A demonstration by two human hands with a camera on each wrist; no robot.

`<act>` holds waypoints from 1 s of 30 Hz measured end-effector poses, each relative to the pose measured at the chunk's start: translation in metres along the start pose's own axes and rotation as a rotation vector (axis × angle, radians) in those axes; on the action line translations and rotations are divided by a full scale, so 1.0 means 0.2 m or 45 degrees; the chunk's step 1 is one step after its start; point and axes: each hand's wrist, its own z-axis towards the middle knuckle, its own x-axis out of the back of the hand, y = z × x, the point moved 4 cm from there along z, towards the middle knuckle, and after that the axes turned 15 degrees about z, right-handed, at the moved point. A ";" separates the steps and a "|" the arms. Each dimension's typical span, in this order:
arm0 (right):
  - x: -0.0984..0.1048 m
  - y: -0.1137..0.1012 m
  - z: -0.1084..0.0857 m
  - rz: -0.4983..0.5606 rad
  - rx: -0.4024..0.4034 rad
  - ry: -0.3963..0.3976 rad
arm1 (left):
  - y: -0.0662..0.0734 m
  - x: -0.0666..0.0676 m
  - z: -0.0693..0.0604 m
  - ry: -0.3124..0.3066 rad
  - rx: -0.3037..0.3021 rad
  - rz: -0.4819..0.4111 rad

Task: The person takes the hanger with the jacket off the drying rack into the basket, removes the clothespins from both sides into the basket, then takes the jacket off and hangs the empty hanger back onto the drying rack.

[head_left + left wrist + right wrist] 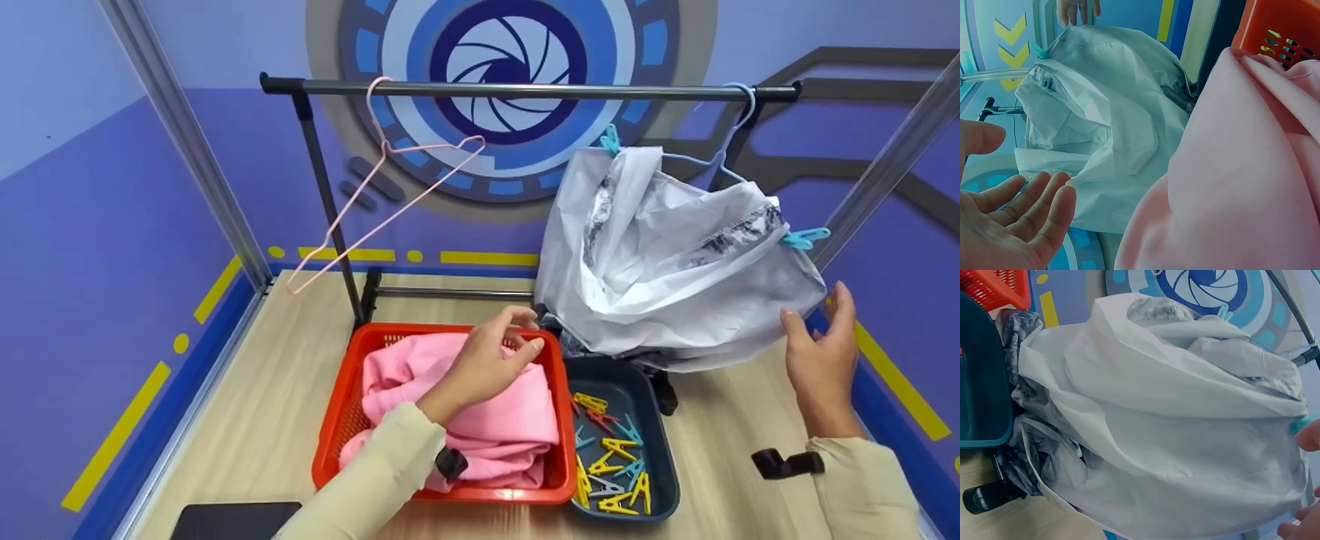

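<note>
A white garment [675,277] with dark patterned patches hangs from a blue hanger [726,150]. Turquoise clothespins grip it, one clothespin [611,139] at its left and another clothespin [806,238] at its right. My right hand [825,367] is beside the garment's lower right edge, fingers spread and holding nothing; whether the thumb touches the cloth I cannot tell. Above the pink garment [517,420], which lies bunched in a red basket [562,450], hovers my left hand [487,360]. Its fingers look relaxed, with nothing between them in the left wrist view.
A pink hanger [386,148] hangs bare on the left of the dark rail [525,91]. Right of the basket, a dark blue tub [667,465] holds several yellow, turquoise, red and grey clothespins. A black flat object [232,521] lies at the front left.
</note>
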 end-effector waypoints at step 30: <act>-0.29 -0.09 -0.31 -0.047 0.432 -0.122 | 0.12 -0.02 0.03 -0.048 -0.018 -0.057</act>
